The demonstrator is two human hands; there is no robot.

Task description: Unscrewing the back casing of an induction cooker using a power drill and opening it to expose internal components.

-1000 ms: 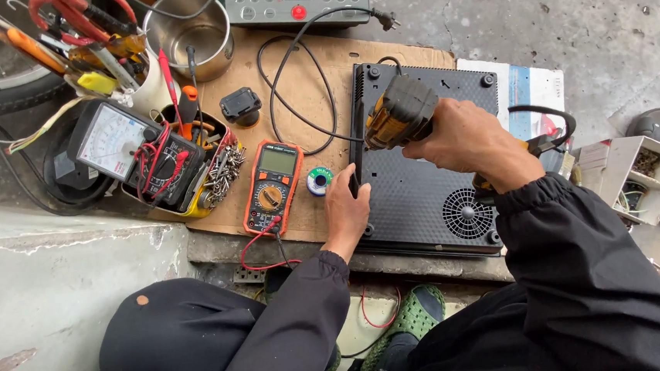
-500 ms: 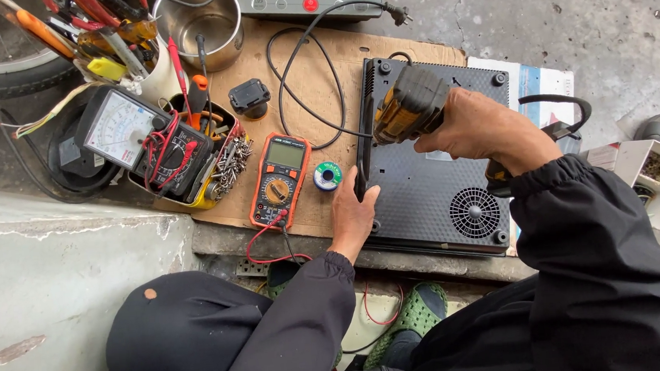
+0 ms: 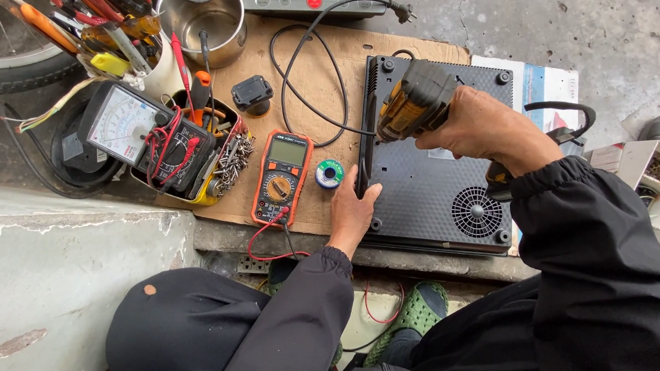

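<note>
Black appliance base [image 3: 431, 194] lying underside-up on cardboard sheet [image 3: 314, 63]. Right hand [image 3: 481, 124] wrapped around yellow power driver [image 3: 410, 106], tip at upper left corner. Left hand [image 3: 351, 211] spread flat, bracing left edge. Corner screws apparently in place; casing not yet opened.

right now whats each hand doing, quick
Left hand: open, fingers flat on the left edge of the black appliance base, holding nothing.
Right hand: closed around a yellow and black power screwdriver set over the base.
</note>
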